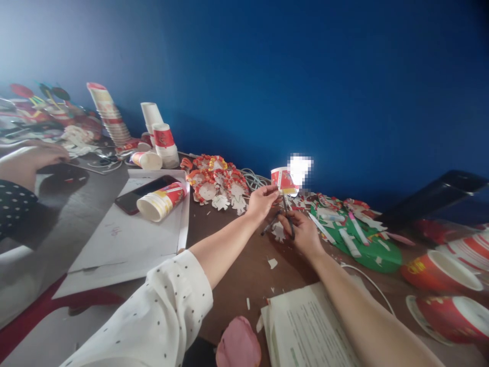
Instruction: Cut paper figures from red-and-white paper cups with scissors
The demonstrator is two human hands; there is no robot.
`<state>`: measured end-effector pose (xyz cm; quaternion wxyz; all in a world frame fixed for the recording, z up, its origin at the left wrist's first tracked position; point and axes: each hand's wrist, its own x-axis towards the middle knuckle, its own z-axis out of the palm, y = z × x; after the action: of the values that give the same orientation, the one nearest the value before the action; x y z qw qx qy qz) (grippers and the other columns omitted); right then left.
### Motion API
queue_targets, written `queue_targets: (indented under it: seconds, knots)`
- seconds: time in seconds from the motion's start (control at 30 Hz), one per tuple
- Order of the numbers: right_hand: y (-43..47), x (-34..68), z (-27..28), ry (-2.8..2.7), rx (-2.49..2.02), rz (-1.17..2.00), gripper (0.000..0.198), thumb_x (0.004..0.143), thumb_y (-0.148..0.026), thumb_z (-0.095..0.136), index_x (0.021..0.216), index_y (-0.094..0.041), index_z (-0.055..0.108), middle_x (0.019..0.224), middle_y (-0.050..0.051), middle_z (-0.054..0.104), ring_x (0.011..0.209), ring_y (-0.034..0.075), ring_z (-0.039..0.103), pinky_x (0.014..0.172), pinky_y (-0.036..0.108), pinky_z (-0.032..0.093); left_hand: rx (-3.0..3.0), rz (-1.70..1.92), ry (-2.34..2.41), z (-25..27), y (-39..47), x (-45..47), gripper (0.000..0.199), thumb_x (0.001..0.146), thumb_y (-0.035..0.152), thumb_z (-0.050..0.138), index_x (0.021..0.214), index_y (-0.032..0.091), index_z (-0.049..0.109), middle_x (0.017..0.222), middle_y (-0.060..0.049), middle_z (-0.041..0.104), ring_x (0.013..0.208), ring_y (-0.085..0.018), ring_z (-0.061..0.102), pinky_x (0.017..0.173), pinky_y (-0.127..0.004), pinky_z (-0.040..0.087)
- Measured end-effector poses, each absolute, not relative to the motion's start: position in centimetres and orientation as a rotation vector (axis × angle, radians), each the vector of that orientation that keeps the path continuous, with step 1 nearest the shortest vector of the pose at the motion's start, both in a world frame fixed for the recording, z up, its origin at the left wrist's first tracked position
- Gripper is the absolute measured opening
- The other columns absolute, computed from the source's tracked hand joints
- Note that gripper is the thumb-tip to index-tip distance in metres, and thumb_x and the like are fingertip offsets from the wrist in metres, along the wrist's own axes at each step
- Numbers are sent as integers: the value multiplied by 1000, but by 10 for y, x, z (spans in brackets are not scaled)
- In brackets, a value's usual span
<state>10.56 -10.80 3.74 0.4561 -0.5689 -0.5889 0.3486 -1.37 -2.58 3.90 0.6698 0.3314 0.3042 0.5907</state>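
My left hand (263,202) is closed on a red, white and yellow paper cup (281,179), raised above the brown table. A blurred white patch covers the cup's right side. Just below and to the right, my right hand (303,233) grips dark-handled scissors (291,224), their blades pointing up at the cup's lower edge. Whether the blades are cutting into the paper I cannot tell. Left of my hands is a heap of red and white paper cut-outs (219,181). Small paper scraps (272,263) lie on the table under my hands.
At left, a paper cup (162,201) and a phone (132,196) lie on a white folder (126,239). Stacked cups (110,114) stand by the blue wall. Another person's hand (42,155) is far left. Right are a green sheet (367,252), bowls (439,272) and a booklet (305,326).
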Motion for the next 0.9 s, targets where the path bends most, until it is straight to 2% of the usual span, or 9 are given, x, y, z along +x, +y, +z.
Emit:
queue_targets:
  seconds: [0.33, 0.57, 0.9]
  knots:
    - [-106, 108, 32, -1466, -1428, 795, 40, 70, -58, 73, 79, -21, 61, 49, -4, 53, 39, 12, 48, 41, 25, 36, 755, 1319, 659, 35, -25, -14, 17, 75, 13, 72, 92, 11, 70, 78, -4, 70, 70, -11, 67, 80, -27, 53]
    - [-108, 105, 31, -1465, -1416, 829, 42, 70, -58, 73, 82, -20, 62, 49, -4, 54, 40, 13, 48, 41, 25, 37, 716, 1368, 693, 42, -28, -16, 5, 77, 15, 69, 81, 13, 69, 74, -2, 68, 63, -9, 63, 72, -25, 53]
    - [-107, 103, 32, -1381, -1400, 858, 48, 64, -62, 75, 84, -20, 62, 53, -2, 58, 41, 14, 51, 39, 24, 37, 798, 1289, 734, 41, -32, -13, 5, 77, 15, 70, 81, 13, 69, 68, -1, 67, 58, -8, 60, 68, -24, 51]
